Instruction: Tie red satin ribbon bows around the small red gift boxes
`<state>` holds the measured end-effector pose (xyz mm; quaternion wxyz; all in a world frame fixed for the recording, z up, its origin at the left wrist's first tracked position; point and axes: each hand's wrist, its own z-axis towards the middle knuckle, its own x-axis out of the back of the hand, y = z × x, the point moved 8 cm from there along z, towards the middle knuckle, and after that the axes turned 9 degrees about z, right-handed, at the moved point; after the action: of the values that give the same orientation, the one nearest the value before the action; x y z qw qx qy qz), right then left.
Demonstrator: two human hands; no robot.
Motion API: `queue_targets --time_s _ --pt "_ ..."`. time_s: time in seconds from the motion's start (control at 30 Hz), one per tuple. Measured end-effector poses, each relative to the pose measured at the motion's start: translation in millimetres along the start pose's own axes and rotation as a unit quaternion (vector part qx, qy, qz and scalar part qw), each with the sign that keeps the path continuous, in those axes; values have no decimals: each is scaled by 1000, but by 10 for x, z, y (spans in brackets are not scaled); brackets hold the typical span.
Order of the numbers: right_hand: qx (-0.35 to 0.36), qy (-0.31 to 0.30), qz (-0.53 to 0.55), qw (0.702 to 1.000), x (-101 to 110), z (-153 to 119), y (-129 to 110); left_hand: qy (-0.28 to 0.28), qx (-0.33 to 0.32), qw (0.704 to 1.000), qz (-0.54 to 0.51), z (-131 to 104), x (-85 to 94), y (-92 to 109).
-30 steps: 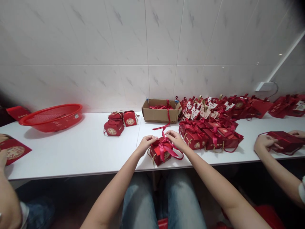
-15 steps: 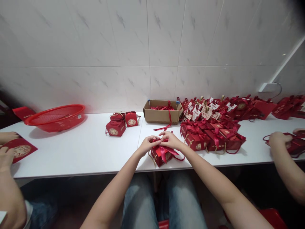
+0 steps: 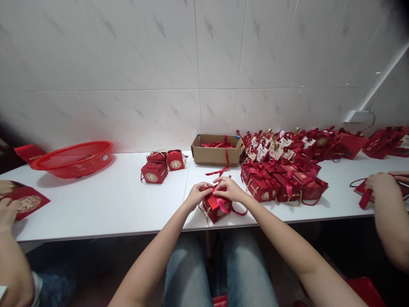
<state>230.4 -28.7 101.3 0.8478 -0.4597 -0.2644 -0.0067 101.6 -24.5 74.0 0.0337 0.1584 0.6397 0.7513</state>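
A small red gift box sits at the near edge of the white table, just below the middle of the frame, with a red ribbon draped over its front. The left hand and the right hand meet on top of the box, fingers curled in and pinching the ribbon between them. Just right of the box lies a crowded heap of finished red boxes with bows and tags. Behind it, toward the tiled wall, stands an open cardboard box with ribbon spilling over its front. Left of that sit three small red boxes, and farther left a red plastic basket. At the left and right edges of the frame, other people's hands handle red packaging.
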Motion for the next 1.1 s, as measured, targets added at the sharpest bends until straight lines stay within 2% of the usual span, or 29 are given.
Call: queue_targets --time_s 0.07,0.13,0.2,0.27,0.4,0.5,0.57,0.67,0.73,0.9,1.1 --pt "-37 63 29 997 160 -11 100 -3 6 1000 13 -16 -8 27" --pt "-111 110 40 987 315 -61 247 -11 5 999 40 -29 -14 56" --pt "-188 87 33 978 362 -139 354 -10 -15 995 94 -35 8 108" --pt "-228 21 12 973 333 -232 358 4 -42 986 160 -36 54 178" --pt "-216 -79 -40 972 244 -415 177 51 -76 958 273 -14 147 346" --pt "-215 -105 -32 970 177 -508 68 76 -108 929 346 38 110 528" --pt "-213 -97 -27 972 153 -533 16 36 -128 922 363 107 -31 612" --pt "-218 -74 -26 973 119 -558 -16 -64 -133 913 380 209 -297 629" --pt "-226 -58 -21 972 86 -586 -14 -95 -141 898 405 247 -405 622" --pt "-220 -37 13 975 -49 -670 -16 -70 -200 878 428 222 -456 652" --pt "-225 -11 56 973 -242 -747 11 11 -188 866 463 204 -358 535"
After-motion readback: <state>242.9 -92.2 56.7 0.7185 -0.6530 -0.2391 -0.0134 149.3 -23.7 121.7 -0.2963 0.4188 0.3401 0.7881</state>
